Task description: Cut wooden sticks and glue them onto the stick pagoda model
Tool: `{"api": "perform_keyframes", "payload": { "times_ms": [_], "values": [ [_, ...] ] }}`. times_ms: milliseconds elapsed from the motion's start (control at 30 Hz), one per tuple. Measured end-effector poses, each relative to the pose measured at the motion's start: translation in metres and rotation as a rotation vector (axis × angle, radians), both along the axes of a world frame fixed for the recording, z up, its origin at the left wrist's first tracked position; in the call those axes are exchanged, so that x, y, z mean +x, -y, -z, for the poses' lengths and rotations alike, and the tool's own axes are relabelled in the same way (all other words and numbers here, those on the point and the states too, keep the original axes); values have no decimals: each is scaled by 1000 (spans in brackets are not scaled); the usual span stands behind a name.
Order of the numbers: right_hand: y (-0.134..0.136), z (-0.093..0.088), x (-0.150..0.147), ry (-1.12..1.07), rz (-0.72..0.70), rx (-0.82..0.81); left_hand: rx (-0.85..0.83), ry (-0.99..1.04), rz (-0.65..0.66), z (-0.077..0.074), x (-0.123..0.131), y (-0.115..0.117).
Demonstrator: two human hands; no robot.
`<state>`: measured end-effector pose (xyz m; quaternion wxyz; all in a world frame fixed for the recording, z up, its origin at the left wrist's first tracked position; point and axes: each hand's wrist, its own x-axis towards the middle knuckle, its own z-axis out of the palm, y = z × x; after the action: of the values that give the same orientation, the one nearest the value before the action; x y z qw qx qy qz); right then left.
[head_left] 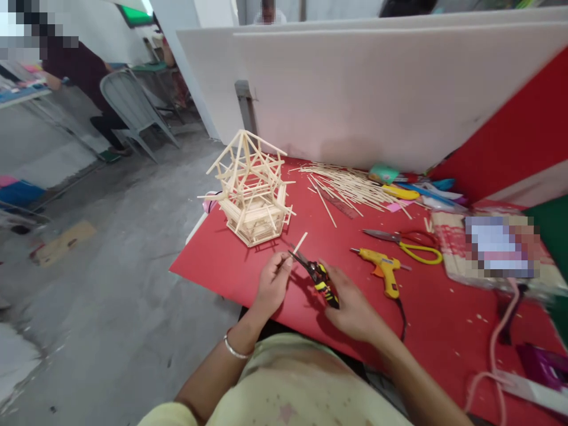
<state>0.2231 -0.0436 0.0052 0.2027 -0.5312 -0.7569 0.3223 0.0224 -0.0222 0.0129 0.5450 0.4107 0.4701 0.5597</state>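
My left hand (274,283) pinches a short pale wooden stick (300,243) near the front edge of the red table. In my right hand (348,302) is a pair of black-and-yellow pliers (320,278), fingers wrapped round the handles. The tool's pointed jaws reach to the stick beside my left fingertips; whether they grip it I cannot tell. Just beyond my hands stands a small pavilion-like model (255,198) made of thin sticks, with a six-sided base and a peaked frame roof.
A pile of loose sticks (350,186) lies at the back. To the right are a yellow glue gun (381,266) with its cord, scissors (410,242), and a plastic-wrapped packet (448,245) under a phone. A white board (377,94) rises behind the table. Another person (82,77) sits far left.
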Motion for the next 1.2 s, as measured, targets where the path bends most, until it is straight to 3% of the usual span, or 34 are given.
{"api": "perform_keyframes", "payload": {
  "times_ms": [133, 267, 533, 667, 800, 900, 1033, 1200],
  "values": [
    [1, 0, -2, 54, -7, 64, 148, -266, 82, 5, -4, 0],
    [2, 4, -3, 21, -16, 81, 190, -425, 121, 15, -13, -1],
    [7, 12, -12, -106, 21, 35, 224, -493, 106, 14, -15, -1],
    [7, 14, -6, -114, 5, 31, 147, -376, 135, 15, -13, -4],
    [8, 19, 0, -81, -27, 74, -179, -15, 319, 19, -13, -8],
    [11, 23, 1, -63, -23, 77, -326, 157, 376, 17, -14, -8],
    [12, 24, -1, -77, -9, 53, -399, 205, 378, 14, -12, -9],
    [10, 23, 1, -103, 6, 29, -365, 172, 320, 15, -9, -12]
  ]
}}
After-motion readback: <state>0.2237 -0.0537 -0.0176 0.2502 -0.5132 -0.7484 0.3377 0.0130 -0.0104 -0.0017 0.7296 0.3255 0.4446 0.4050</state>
